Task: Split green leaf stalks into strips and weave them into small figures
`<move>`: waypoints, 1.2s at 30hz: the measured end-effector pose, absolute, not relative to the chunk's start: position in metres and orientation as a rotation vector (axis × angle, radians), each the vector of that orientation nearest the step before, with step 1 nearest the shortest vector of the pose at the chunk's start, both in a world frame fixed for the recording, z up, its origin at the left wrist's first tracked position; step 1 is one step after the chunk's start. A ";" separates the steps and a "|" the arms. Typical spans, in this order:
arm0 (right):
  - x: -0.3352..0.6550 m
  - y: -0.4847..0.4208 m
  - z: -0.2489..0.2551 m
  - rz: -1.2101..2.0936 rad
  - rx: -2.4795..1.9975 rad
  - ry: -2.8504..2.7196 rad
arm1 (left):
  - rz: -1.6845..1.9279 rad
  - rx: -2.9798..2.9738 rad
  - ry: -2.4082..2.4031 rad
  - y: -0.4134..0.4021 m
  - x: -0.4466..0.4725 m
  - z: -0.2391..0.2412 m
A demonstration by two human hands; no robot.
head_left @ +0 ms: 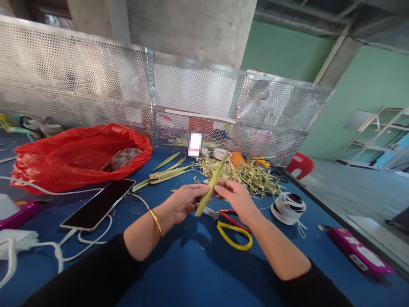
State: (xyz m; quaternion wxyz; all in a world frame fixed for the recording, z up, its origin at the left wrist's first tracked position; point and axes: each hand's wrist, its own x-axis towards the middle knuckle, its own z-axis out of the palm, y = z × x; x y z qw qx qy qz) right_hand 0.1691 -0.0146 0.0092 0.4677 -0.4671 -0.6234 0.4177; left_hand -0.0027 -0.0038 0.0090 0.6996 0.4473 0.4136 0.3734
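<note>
A pale green plant strip point(209, 194), like a folded leaf or husk, stands slanted in front of me, its top leaning away to the right. My left hand point(185, 201), with a gold bangle at the wrist, pinches it from the left between thumb and fingers. From the other side my right hand point(234, 197) is closed on it with bent fingers; some fingertips are hidden. Beneath my hands lie scissors with one yellow and one red handle point(235, 236), their blades partly covered. Behind, a heap of plant trimmings point(255, 177) spreads over the blue table point(191, 273).
More long strips point(168, 175) lie left of the heap. A red plastic bag point(79, 160), phone point(99, 204) and white cables occupy the left. At right are a thread spool point(289, 208) and purple package point(359, 251). A perforated metal screen point(194, 85) borders the back; a person is behind it.
</note>
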 end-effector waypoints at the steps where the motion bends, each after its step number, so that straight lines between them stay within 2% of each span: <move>1: 0.165 -0.018 0.008 1.067 -1.104 -1.488 | 0.817 0.970 0.893 -0.007 0.000 0.007; 10: 0.165 -0.015 0.002 1.003 -1.138 -1.459 | 0.865 1.367 1.018 -0.016 0.009 0.008; 26: 0.162 -0.015 -0.004 1.131 -1.147 -1.487 | 0.943 1.542 1.139 -0.012 0.013 -0.007; 30: 0.162 -0.015 -0.009 1.020 -1.268 -1.598 | 1.098 1.484 1.219 -0.011 0.013 -0.012; 36: 0.161 -0.018 -0.009 1.077 -1.251 -1.634 | 1.194 1.285 1.191 -0.010 0.011 -0.003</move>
